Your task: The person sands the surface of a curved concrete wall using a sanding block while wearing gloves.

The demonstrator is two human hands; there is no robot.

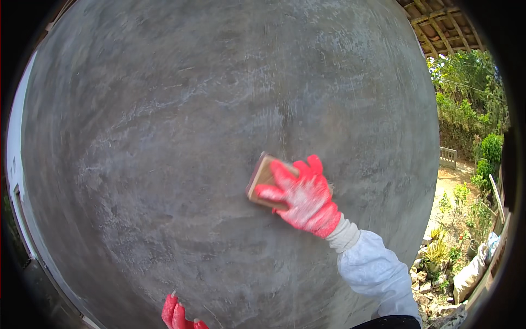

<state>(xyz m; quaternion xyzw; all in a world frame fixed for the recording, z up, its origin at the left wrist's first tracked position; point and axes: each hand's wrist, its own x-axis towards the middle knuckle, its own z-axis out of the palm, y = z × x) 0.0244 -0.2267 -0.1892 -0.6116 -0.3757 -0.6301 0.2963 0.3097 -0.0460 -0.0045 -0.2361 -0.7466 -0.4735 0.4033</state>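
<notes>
A grey cement-plastered wall (185, 135) with pale scuffs and streaks fills most of the view. Against it, my right hand (306, 199), in a red-coated glove whitened with dust, grips a wooden block (267, 177) that looks like a sanding block. Its face towards the wall is hidden, and hand and block are slightly blurred. A white sleeve (374, 267) covers that forearm. At the bottom edge only the red-gloved fingers of my left hand (181, 314) show, raised and apart near the wall, with nothing visible in them.
Beyond the wall's right edge are a tiled roof overhang (444, 26), green shrubs (491, 150) and a dirt path (450, 181). Broken stones (425, 286) and a white sack (470, 275) lie at lower right. A white wall edge (18, 135) borders the left.
</notes>
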